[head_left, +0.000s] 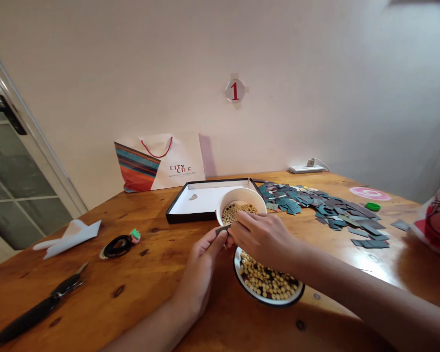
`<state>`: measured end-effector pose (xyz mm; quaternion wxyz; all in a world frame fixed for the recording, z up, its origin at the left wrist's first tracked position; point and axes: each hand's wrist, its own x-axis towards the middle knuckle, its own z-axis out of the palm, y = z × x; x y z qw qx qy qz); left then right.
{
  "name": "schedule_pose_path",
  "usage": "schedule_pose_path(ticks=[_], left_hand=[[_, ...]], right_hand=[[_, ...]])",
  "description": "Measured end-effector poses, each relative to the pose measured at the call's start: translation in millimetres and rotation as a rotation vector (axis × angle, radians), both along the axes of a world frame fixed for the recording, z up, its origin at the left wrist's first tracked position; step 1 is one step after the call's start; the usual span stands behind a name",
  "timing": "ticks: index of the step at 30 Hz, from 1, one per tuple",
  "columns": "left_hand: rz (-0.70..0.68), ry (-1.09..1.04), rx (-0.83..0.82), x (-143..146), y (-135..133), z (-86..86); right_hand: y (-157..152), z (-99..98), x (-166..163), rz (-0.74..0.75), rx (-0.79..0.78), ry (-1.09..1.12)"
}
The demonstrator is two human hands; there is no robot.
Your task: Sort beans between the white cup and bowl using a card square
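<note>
My left hand [201, 259] pinches a small dark flat piece [223, 229] between thumb and fingers. Against the right end of that piece, my right hand [256, 237] has its fingers closed together; its fingertips are hidden, so what they hold cannot be made out. Just beyond my hands is a white tub [220, 208] with round tan beads [234, 210] inside. Below my right hand stands a white dark-rimmed bowl [238, 274] of tan and dark beads [269, 281], partly covered by my wrist.
Behind the tub lies a shallow black-edged box [183, 206]. A heap of dark flat pieces [315, 203] spreads right, near a green cap [373, 207] and a plastic bag [438, 222]. Leftward are a black-handled tool [40, 310], black bands [117, 246], white paper [71, 237] and a paper bag [161, 166].
</note>
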<state>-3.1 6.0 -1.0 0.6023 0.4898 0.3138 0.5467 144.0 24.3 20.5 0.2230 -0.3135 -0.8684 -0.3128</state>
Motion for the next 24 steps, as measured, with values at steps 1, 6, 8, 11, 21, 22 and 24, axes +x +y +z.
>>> schedule_pose_path(ticks=[1, 6, 8, 11, 21, 22, 24], left_hand=[[-0.001, -0.016, -0.004, 0.0, 0.2, -0.1], [0.006, -0.115, -0.074, -2.0, 3.0, -0.2], [-0.003, -0.143, -0.107, -2.6, 3.7, 0.1], [-0.006, -0.153, -0.132, -2.7, 3.0, 0.8], [0.026, -0.074, -0.079, -3.2, 4.2, -0.9], [0.03, -0.068, -0.074, -3.4, 4.5, -0.8], [0.044, -0.055, -0.064, -3.9, 4.6, -0.5]], right_hand=[[0.2, -0.1, 0.2, -0.001, 0.002, -0.002], [1.5, -1.2, 0.1, -0.025, 0.013, 0.011], [2.0, -1.5, -0.3, -0.033, 0.027, 0.025], [2.4, -2.3, -0.5, -0.048, 0.042, 0.03], [3.7, -3.5, 0.6, -0.057, 0.012, 0.038], [3.9, -3.3, 0.7, -0.058, 0.003, 0.047], [4.2, -2.9, 0.9, -0.057, -0.026, 0.063]])
